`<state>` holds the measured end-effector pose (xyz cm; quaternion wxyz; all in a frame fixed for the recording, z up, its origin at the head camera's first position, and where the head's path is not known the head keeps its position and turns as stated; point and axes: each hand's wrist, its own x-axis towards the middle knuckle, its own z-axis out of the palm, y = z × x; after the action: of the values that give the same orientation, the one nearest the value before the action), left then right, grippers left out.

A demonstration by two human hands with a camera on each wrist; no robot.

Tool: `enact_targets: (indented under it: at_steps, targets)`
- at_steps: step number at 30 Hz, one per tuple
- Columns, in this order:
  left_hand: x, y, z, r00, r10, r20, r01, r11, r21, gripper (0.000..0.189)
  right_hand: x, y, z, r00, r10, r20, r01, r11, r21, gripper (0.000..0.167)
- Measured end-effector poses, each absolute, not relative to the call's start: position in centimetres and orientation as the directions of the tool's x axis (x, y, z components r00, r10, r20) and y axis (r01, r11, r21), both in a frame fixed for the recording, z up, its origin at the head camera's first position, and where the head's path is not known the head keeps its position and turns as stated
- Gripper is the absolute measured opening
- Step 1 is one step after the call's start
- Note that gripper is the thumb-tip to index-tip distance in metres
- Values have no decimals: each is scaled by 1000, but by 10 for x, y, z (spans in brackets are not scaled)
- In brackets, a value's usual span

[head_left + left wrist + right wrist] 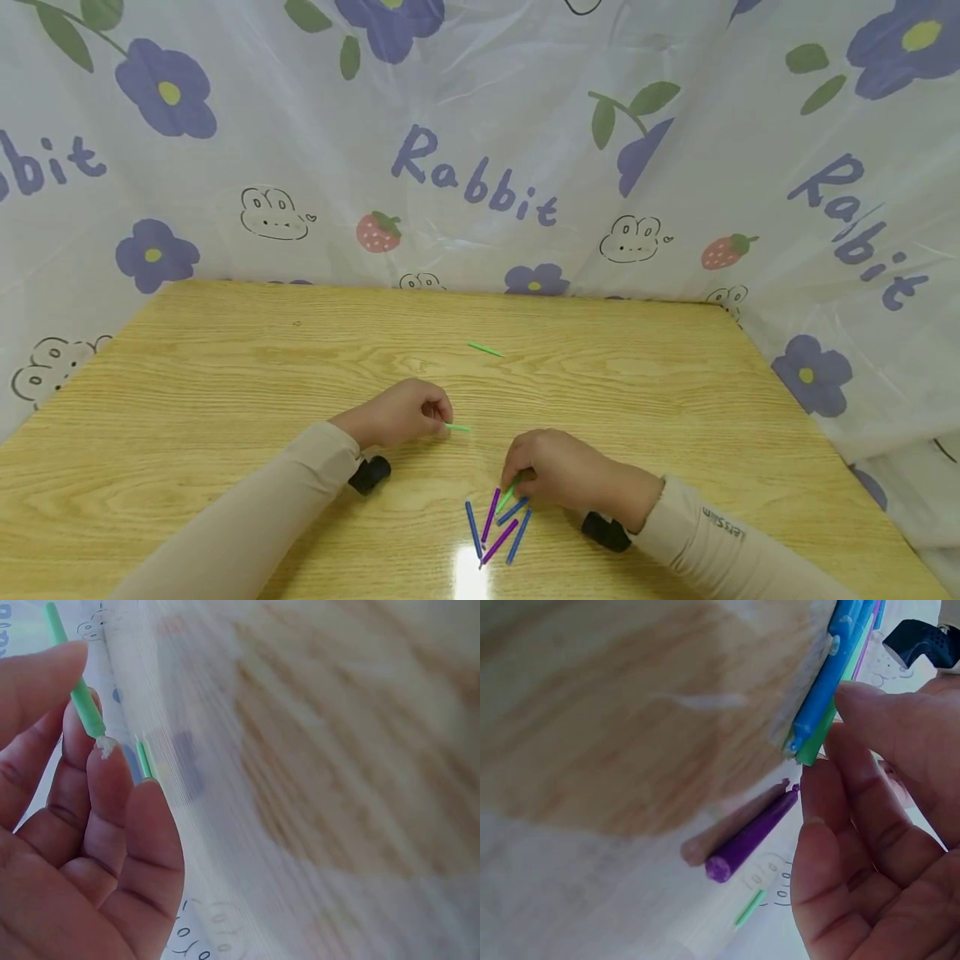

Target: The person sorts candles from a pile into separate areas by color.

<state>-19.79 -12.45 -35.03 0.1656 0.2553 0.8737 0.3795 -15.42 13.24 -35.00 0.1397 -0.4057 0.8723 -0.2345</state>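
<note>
My left hand (408, 414) pinches a thin green candle (458, 427) between thumb and fingertips, above the left-centre of the table. In the left wrist view, a pale wick shows at the lower end of that green candle (88, 712). My right hand (558, 468) is lower and to the right, with thumb and fingers on a second green candle (508, 497). Beside it lie purple candles (491, 515) and several blue candles (473, 530) in a loose fan. In the right wrist view, a blue candle (817, 694) lies along the green candle (817, 739) at my fingertips.
Farther back on the wooden table (225, 367) lies another green candle (486, 349) by itself. A white curtain (480, 100) printed with flowers and rabbits hangs behind the table and along its sides. Black wrist cameras (370, 475) sit under both wrists.
</note>
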Motion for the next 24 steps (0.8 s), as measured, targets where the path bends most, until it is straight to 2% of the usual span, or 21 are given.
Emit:
enact_targets:
  at_steps: [10, 24]
  targets:
    - [-207, -124, -354, -839, 537, -87, 307, 600, 739, 4, -156, 132, -350, -619, -783, -65, -671, 570, -475, 12]
    - [-217, -123, -355, -858, 510, -64, 283, 573, 769, 3, -157, 132, -350, -610, -790, -64, -680, 563, -471, 11]
